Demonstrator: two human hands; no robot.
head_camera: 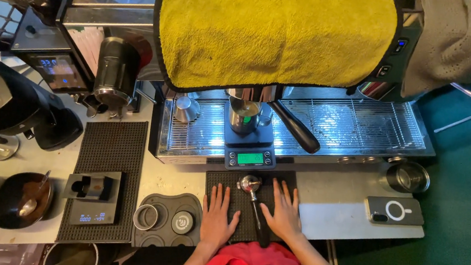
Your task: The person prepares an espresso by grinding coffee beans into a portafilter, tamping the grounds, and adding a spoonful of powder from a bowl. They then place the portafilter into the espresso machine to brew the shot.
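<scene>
Both my hands lie flat with open grip on the black mat (pixel 231 179), left hand (pixel 216 217) and right hand (pixel 283 213) flanking the coffee handle (pixel 253 200), keeping it centred.

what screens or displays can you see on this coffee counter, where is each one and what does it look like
Scale under the metal cup: dark and square, on the drip tray, lit green display.
Second scale: black, on the left rubber mat, small blue digits.
Grinder screen: top left, dark tilted panel, blue and red figures.
Phone: right of the right hand, grey, face down, white ring on its back; no screen visible.
The left hand lies flat on the tamping mat.
</scene>
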